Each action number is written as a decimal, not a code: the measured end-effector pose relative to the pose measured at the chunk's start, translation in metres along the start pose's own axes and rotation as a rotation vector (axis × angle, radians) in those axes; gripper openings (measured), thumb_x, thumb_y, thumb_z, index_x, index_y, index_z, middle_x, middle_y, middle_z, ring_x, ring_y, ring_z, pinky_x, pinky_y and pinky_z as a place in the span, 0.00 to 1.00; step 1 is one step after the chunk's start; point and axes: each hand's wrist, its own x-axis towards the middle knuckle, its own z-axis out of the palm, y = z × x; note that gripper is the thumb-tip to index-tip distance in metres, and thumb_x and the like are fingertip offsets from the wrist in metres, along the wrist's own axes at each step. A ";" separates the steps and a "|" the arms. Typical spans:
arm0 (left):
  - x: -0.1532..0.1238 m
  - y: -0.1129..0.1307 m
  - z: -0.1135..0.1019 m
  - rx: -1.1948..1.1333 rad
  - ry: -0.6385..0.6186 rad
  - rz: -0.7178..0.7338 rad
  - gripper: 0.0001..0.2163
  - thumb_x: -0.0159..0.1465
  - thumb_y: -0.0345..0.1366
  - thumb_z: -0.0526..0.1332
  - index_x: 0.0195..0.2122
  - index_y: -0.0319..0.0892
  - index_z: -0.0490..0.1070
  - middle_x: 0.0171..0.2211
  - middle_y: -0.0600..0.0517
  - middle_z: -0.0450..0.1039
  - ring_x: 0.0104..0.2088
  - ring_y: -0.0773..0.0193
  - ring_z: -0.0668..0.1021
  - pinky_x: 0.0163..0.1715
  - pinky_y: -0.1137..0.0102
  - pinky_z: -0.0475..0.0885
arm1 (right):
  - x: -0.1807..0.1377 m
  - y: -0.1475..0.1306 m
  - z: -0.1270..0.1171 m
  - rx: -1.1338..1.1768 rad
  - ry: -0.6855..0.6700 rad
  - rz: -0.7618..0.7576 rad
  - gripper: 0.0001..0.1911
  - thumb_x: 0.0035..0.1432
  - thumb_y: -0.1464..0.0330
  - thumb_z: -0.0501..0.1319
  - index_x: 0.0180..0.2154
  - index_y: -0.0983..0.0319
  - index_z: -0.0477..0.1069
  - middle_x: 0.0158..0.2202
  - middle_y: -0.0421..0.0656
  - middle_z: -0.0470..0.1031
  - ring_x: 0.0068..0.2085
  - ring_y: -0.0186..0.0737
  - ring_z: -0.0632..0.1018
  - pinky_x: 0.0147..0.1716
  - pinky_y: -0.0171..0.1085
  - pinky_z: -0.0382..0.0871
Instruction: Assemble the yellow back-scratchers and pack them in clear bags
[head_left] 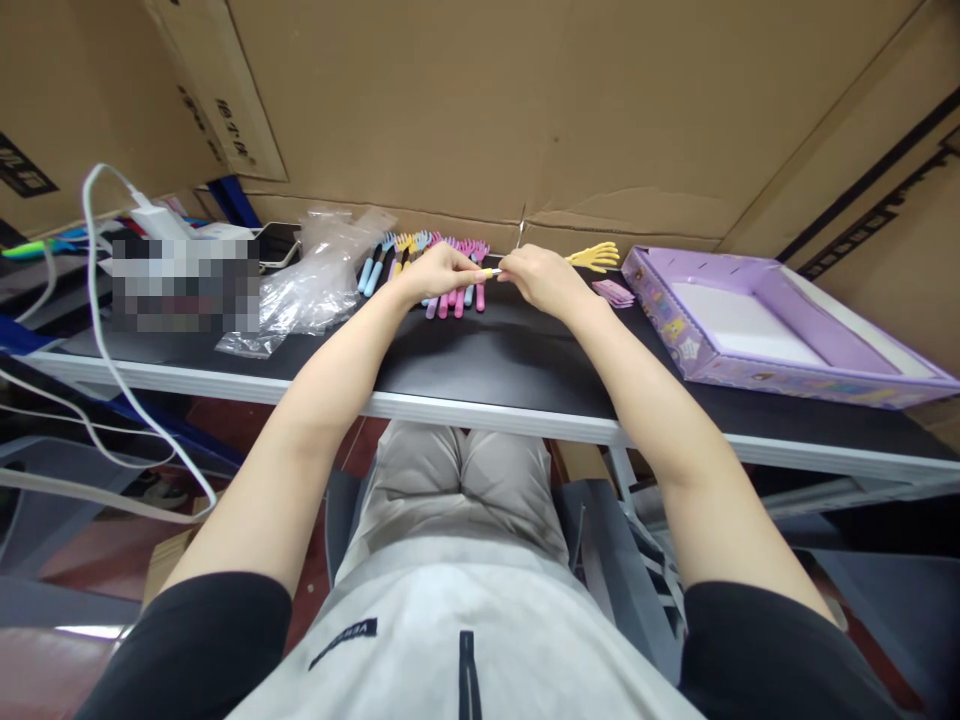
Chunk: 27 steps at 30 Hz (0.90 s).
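My left hand (442, 272) pinches the yellow handle of a small back scratcher (487, 274) over the table. From that handle a short silver rod runs to my right hand (540, 278), whose fingers are closed around it. A yellow hand-shaped scratcher head (596, 257) shows just beyond my right hand; my hand hides whether it joins the rod. Behind and under my left hand lie several back scratchers (459, 298) with pink, blue, yellow and purple handles, their clawed heads toward the cardboard wall. Some of them are partly covered by the hand.
Clear plastic bags (300, 290) lie left of the scratchers. Farther left are a white cable (94, 250) and a blurred-out item (184, 285). Small pink pieces (613, 293) lie near a shallow purple box (712, 355) on the right. Cardboard (465, 110) walls the table's back.
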 end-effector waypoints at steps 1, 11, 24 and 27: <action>0.000 -0.001 -0.002 -0.018 -0.013 -0.011 0.26 0.72 0.61 0.71 0.35 0.40 0.84 0.19 0.49 0.74 0.21 0.61 0.76 0.25 0.68 0.69 | 0.000 0.000 -0.001 -0.015 -0.004 -0.012 0.20 0.81 0.67 0.51 0.50 0.63 0.82 0.48 0.59 0.84 0.51 0.59 0.78 0.51 0.51 0.67; 0.002 -0.004 -0.008 -0.153 -0.094 0.013 0.34 0.65 0.69 0.74 0.22 0.41 0.76 0.15 0.52 0.64 0.15 0.71 0.62 0.18 0.69 0.62 | 0.001 0.004 -0.003 -0.051 0.000 -0.060 0.19 0.82 0.67 0.51 0.48 0.60 0.82 0.45 0.56 0.83 0.48 0.57 0.76 0.50 0.51 0.64; 0.001 -0.016 -0.016 -0.198 -0.154 -0.060 0.27 0.69 0.60 0.73 0.25 0.41 0.82 0.12 0.51 0.64 0.16 0.63 0.72 0.23 0.67 0.76 | -0.003 0.012 -0.005 0.000 0.033 -0.054 0.18 0.80 0.68 0.53 0.50 0.60 0.82 0.45 0.55 0.83 0.49 0.57 0.77 0.51 0.51 0.65; 0.000 -0.018 -0.018 -0.222 -0.171 -0.077 0.25 0.69 0.57 0.73 0.26 0.40 0.83 0.15 0.48 0.71 0.15 0.65 0.71 0.20 0.69 0.72 | -0.004 0.013 -0.005 0.009 0.046 -0.053 0.17 0.79 0.67 0.53 0.50 0.59 0.82 0.45 0.54 0.82 0.49 0.57 0.77 0.51 0.51 0.66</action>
